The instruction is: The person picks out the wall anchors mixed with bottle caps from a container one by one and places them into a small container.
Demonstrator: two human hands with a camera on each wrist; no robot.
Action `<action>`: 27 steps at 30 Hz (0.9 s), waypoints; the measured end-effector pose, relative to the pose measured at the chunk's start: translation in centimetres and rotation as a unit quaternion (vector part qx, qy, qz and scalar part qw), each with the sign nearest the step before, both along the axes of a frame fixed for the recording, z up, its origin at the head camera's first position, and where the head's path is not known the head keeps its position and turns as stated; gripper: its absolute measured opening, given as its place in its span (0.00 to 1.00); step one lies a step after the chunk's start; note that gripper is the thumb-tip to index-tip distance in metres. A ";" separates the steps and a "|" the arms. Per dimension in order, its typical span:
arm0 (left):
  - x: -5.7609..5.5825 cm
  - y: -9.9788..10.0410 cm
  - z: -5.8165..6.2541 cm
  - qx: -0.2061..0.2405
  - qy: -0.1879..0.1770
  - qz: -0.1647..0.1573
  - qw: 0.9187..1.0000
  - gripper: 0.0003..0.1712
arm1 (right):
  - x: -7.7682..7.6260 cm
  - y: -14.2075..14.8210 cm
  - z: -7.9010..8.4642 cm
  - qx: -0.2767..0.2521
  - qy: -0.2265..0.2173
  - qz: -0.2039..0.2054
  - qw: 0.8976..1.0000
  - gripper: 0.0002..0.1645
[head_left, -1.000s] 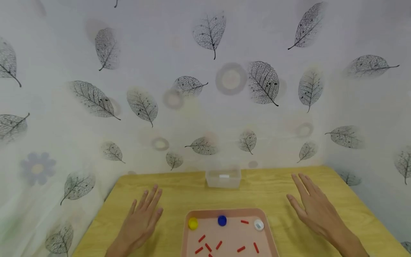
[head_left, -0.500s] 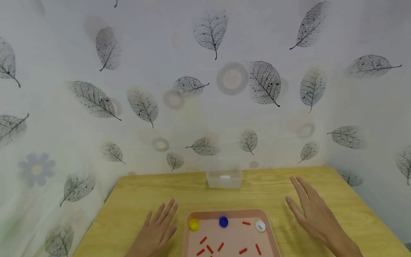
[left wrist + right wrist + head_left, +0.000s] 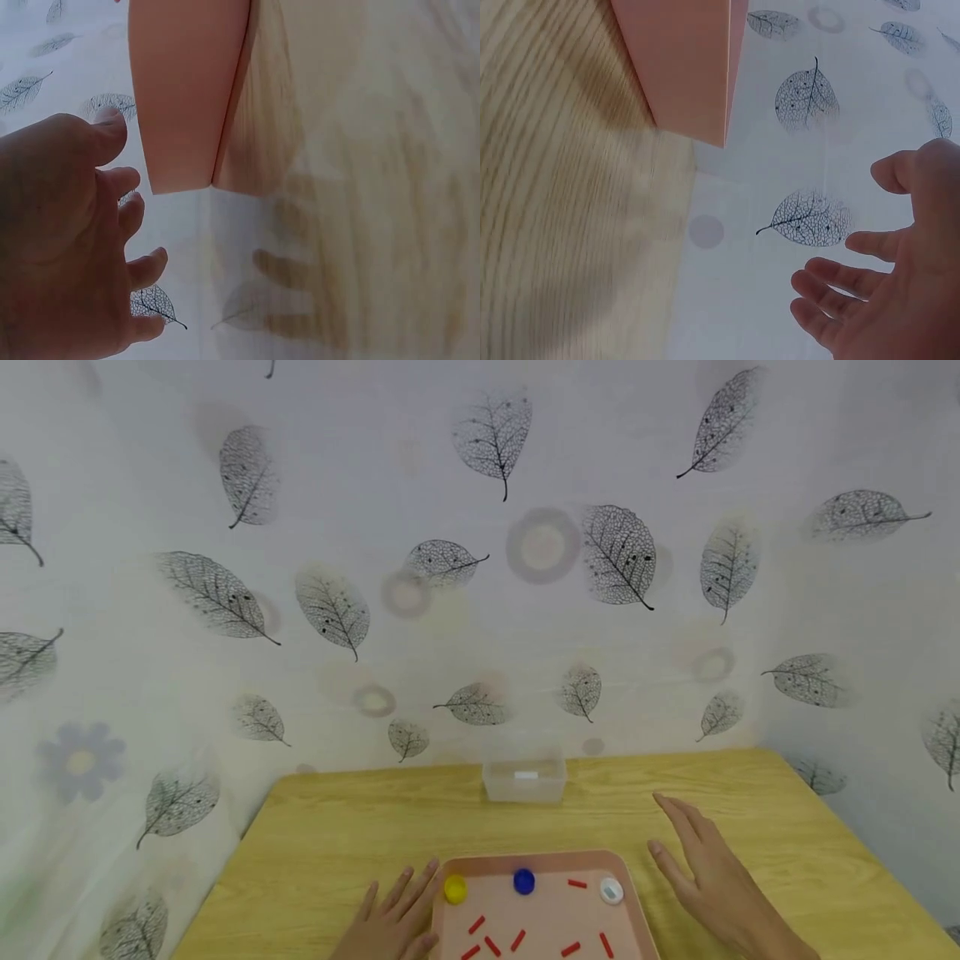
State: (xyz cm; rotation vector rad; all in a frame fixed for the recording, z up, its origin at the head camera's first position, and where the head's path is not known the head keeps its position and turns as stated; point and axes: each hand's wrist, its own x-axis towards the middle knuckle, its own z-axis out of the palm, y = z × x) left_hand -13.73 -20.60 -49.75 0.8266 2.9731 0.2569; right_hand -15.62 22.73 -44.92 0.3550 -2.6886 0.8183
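Observation:
A shallow pink tray [image 3: 540, 863] lies at the near edge of the head view, its lower part cut off. Inside it are a yellow round cap [image 3: 455, 889], a blue one [image 3: 523, 882], a white one [image 3: 611, 891] and several short red sticks [image 3: 577, 884]. My left hand [image 3: 393, 920] is beside the tray's left wall, fingers spread and holding nothing. To the right of the tray my right hand [image 3: 712, 885] hovers with extended fingers, also holding nothing. Both wrist views show the tray's outer wall [image 3: 187, 90] near each hand.
At the back of the wooden table [image 3: 337, 818] stands a clear plastic box [image 3: 524, 783] with a white label. A pale curtain [image 3: 480, 627] printed with leaves hangs behind and on both sides.
My left hand has moved right and nearer to me, up to the tray's left side. My right hand has shifted slightly left and nearer. The tray's contents stay in place.

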 end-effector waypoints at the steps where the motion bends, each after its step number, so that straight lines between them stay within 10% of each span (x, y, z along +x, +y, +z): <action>1: 0.2 0.1 0.0 -0.015 -0.007 -0.006 1.000 0.45 | 0.2 -0.3 -0.1 -0.004 -0.003 0.003 1.000 0.35; 18: 0.3 1.5 -0.4 0.019 -0.031 0.039 0.999 0.34 | 2.6 -5.1 -0.3 -0.044 -0.165 0.057 0.984 0.31; 27: -0.1 1.5 0.4 0.022 -0.073 0.052 0.996 0.37 | 2.4 -4.3 -1.9 -0.176 -0.263 0.191 0.929 0.26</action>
